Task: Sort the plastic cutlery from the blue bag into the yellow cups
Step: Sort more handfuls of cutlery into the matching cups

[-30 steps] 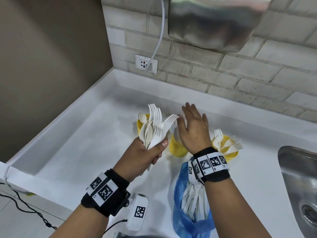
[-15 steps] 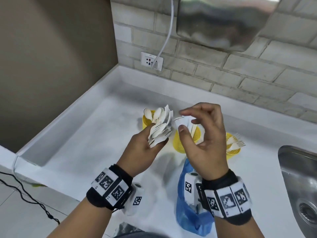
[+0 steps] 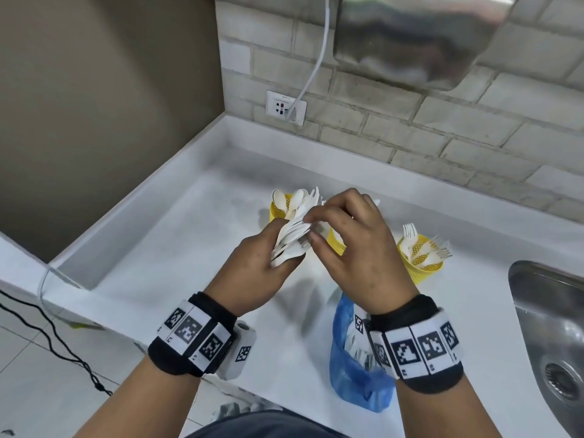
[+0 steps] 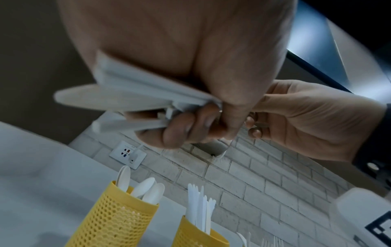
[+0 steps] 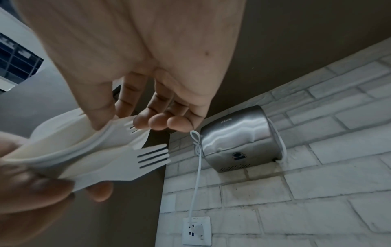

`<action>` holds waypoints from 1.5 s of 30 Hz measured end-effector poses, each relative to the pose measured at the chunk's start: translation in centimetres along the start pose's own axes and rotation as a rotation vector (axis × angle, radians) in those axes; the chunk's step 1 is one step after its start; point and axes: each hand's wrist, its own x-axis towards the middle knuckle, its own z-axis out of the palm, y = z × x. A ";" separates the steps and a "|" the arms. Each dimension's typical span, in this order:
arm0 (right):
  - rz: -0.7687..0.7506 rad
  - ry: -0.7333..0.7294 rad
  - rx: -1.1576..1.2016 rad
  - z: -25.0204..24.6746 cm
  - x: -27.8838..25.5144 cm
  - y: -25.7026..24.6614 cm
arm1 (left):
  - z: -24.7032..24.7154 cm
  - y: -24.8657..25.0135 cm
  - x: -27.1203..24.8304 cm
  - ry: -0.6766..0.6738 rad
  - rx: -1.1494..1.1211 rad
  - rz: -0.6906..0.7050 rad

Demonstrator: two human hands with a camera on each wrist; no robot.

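Note:
My left hand (image 3: 284, 248) grips a fanned bundle of white plastic cutlery (image 3: 292, 235) above the counter; its fingers (image 4: 190, 127) curl round the handles. My right hand (image 3: 311, 228) meets the bundle from the right, thumb and fingertips pinching a fork head (image 5: 125, 125). Another fork (image 5: 135, 160) sticks out just below. Three yellow mesh cups stand behind: the left cup (image 3: 279, 210) holds spoons, the middle cup (image 3: 335, 241) is mostly hidden by my right hand, and the right cup (image 3: 420, 260) holds forks. The blue bag (image 3: 354, 374), with cutlery inside, lies under my right wrist.
A steel sink (image 3: 550, 343) is sunk into the counter at the right. On the brick wall hang a hand dryer (image 3: 410, 36) and a socket (image 3: 286, 107) with a white cord. A small white device (image 3: 240, 352) lies by the front edge.
My right hand has left the middle cup, swung left to the bundle and pinched a fork there. The left hand has tipped the bundle to the right.

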 end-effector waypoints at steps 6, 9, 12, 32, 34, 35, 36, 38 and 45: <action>0.019 -0.092 0.003 -0.7 0.1 -0.4 | -0.3 0.2 -0.7 -0.062 -0.053 -0.029; 0.022 -0.118 -0.050 -0.9 0.2 -0.6 | -0.4 0.2 -0.8 -0.098 -0.095 -0.063; 0.020 -0.151 -0.084 -1.1 0.2 -0.5 | -0.4 0.1 -0.9 -0.156 -0.104 -0.083; 0.148 -0.197 0.204 -1.5 1.6 -0.7 | -0.4 1.8 -1.8 -0.349 -0.510 -0.294; 0.149 -0.223 0.238 -1.5 1.8 -0.8 | -0.4 1.8 -1.8 -0.349 -0.519 -0.302; 0.145 -0.233 0.249 -1.4 1.8 -0.8 | -0.4 1.8 -1.8 -0.347 -0.516 -0.305; 0.138 -0.238 0.256 -1.4 1.8 -0.8 | -0.4 1.8 -1.8 -0.347 -0.510 -0.307; 0.129 -0.235 0.270 -1.4 1.9 -0.7 | -0.3 1.8 -1.7 -0.344 -0.511 -0.306; 0.251 -0.164 0.452 -1.0 1.4 -0.2 | -0.3 1.6 -1.6 -0.349 -0.526 -0.284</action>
